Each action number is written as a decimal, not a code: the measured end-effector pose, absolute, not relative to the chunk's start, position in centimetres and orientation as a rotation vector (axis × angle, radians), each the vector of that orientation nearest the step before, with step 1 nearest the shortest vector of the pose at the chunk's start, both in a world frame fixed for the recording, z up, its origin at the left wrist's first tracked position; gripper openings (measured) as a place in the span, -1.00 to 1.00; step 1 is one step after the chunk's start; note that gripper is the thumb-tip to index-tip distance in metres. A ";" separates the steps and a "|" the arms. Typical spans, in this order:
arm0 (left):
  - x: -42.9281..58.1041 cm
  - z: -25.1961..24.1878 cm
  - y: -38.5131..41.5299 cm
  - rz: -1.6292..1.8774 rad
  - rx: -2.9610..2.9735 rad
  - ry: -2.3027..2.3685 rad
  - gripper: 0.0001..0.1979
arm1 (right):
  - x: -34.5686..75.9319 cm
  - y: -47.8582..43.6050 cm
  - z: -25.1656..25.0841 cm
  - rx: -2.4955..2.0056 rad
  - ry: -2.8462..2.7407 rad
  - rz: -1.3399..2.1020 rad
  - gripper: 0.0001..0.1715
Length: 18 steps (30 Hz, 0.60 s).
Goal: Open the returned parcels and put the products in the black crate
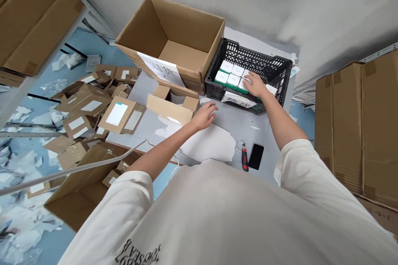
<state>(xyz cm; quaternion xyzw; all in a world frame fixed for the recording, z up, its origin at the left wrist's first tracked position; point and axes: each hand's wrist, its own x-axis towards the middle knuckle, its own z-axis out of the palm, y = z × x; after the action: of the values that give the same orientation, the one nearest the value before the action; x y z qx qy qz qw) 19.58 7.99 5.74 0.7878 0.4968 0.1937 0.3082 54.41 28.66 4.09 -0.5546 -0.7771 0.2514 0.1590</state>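
Observation:
My right hand (256, 86) reaches into the black plastic crate (276, 75), its fingers bent round the right end of a block of small white-and-green boxes (232, 79). The fingers cover part of the end box (242, 85) they grip. My left hand (203, 116) hovers over or rests on the table, fingers loosely curved and apart, holding nothing. Just left of it is an opened small cardboard box (169, 109) with raised flaps. Below the left hand lies a torn white sheet (209, 143).
A large open carton (183, 54) stands left of the crate. A red-and-black utility knife (245, 159) and a dark phone (256, 156) lie on the table (267, 132). Several opened boxes (88, 103) pile up at left. Stacked cartons (354, 124) stand at right.

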 end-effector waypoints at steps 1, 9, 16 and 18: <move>19.2 5.8 7.8 0.524 2.081 1.326 -0.62 | 54.0 28.0 4.5 -1.562 -2.224 0.704 -0.07; 14.2 6.6 6.1 0.603 2.067 1.380 -0.60 | 47.7 20.6 8.5 -1.379 -2.185 0.672 -0.23; 7.4 7.8 4.3 0.765 1.979 1.581 -0.61 | 38.2 10.3 6.3 -1.397 -1.916 0.987 -0.39; 4.6 7.3 4.2 0.720 1.901 1.722 -0.63 | 35.1 7.4 4.7 -1.444 -1.794 1.103 -0.38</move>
<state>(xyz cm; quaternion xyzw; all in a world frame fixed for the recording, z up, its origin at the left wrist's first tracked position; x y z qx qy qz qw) 4.57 4.21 7.32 0.6933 0.6281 0.2626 0.2362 35.06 7.44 4.72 -0.5413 -0.6724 0.4133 0.2898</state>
